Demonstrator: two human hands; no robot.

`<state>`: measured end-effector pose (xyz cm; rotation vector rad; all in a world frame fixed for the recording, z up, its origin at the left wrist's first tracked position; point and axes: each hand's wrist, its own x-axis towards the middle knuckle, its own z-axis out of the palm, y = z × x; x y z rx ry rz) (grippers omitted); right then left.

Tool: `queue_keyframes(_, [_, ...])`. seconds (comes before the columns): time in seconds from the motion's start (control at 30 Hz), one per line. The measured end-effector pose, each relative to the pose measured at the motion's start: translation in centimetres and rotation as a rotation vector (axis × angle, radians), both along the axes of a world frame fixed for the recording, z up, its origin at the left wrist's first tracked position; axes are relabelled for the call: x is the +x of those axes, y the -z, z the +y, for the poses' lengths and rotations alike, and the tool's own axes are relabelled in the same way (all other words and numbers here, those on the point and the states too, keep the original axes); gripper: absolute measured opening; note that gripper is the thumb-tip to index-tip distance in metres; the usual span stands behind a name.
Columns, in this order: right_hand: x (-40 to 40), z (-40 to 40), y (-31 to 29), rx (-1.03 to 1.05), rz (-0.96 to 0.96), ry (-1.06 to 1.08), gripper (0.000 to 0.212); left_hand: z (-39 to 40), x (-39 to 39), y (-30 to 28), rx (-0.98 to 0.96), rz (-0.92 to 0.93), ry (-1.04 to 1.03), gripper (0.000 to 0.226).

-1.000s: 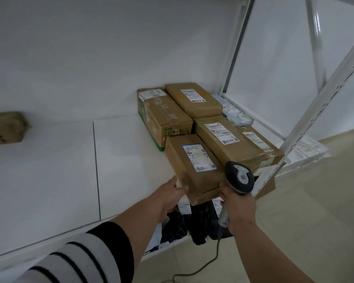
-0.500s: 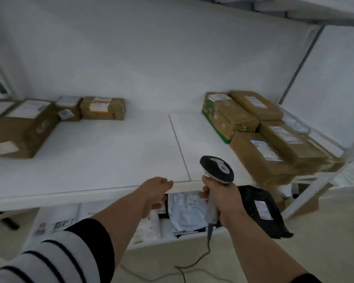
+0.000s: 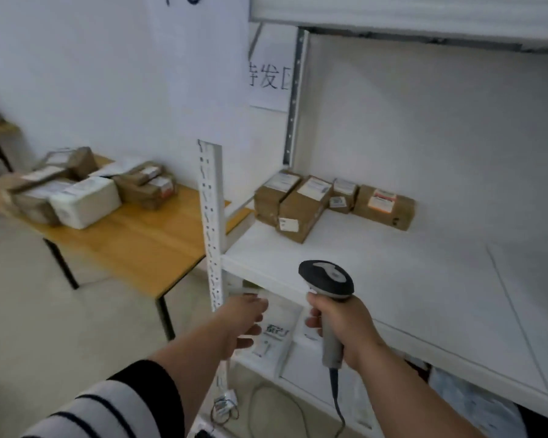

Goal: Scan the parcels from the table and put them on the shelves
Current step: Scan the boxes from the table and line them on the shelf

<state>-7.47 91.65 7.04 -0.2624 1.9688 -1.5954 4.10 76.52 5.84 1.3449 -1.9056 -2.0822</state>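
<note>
Four brown cardboard parcels (image 3: 329,202) already sat at the back of the white metal shelf (image 3: 408,279), while a pile of brown and white parcels (image 3: 86,191) waited on the wooden desk (image 3: 146,245). The right hand (image 3: 345,324) gripped a grey handheld barcode scanner (image 3: 328,282); the left hand (image 3: 244,320) hung relaxed, holding nothing.

Even, soft indoor light, no hard shadows. Whole pic motion-blurred, esp. left hand (image 3: 244,320) & table (image 3: 146,241) parcels. Wide-angle bend at edges.

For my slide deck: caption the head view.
Right hand grips scanner, empty left hand reaches toward the table of parcels.
</note>
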Motion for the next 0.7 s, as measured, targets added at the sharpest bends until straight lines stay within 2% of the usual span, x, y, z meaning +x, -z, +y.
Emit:
queue_keyframes(0.07, [1.6,-4.2,0.1,0.014,0.005,-0.078,0.015,-3.2,2.9,0.1,-0.002,0.007,-0.086,0.011])
queue_keyframes(0.23, [6.6,-15.1,0.5,0.069,0.003,-0.256,0.018,-12.4,10.5,1.2,0.021,-0.006,-0.263,0.019])
queue_keyframes(0.33, [9.3,-22.7,1.2,0.062,0.044,-0.315,0.015,-18.6,14.2,1.8,0.013,0.006,-0.34,0.014])
queue_keyframes(0.53, [14.6,-37.8,2.4,0.105,0.022,-0.372,0.028,-32.7,21.1,2.3,-0.014,-0.019,-0.423,0.019])
queue_keyframes(0.7, [17.8,-46.5,2.6,0.084,-0.026,-0.373,0.02,-43.0,24.6,2.0,-0.037,-0.041,-0.486,0.018])
